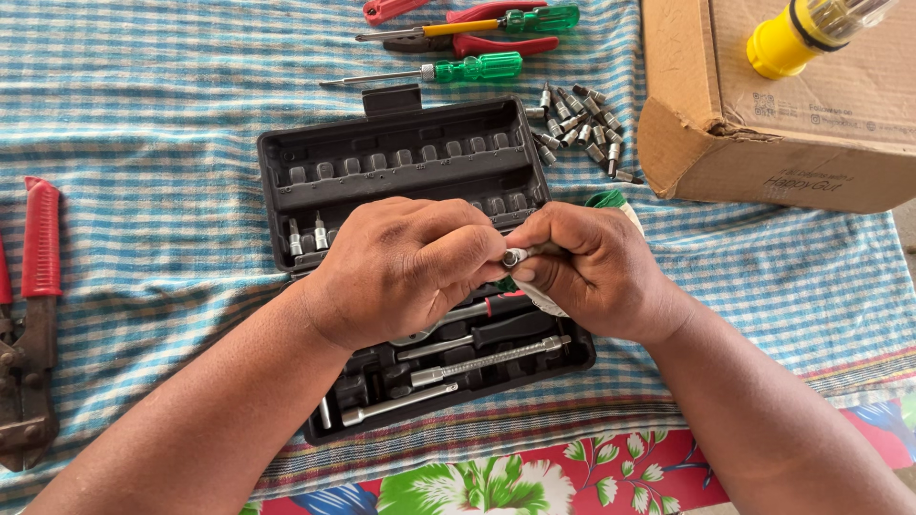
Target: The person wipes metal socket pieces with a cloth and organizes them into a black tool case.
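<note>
My left hand (405, 267) and my right hand (592, 272) meet over an open black tool case (401, 157). Between their fingertips they pinch a small silver socket bit (515, 256). My right hand also grips a white and green cloth (611, 202) that pokes out behind and below it. The case holds two small bits (307, 236) at the left, and a ratchet handle and extension bars (477, 358) in its lower half. Most of its upper slots stand empty.
A pile of several loose silver bits (582, 129) lies right of the case. Two green-handled screwdrivers (477, 67) and red pliers (477, 43) lie behind it. A cardboard box (763, 143) bears a yellow tool (792, 38). Red-handled cutters (33, 315) lie far left on the striped cloth (143, 143).
</note>
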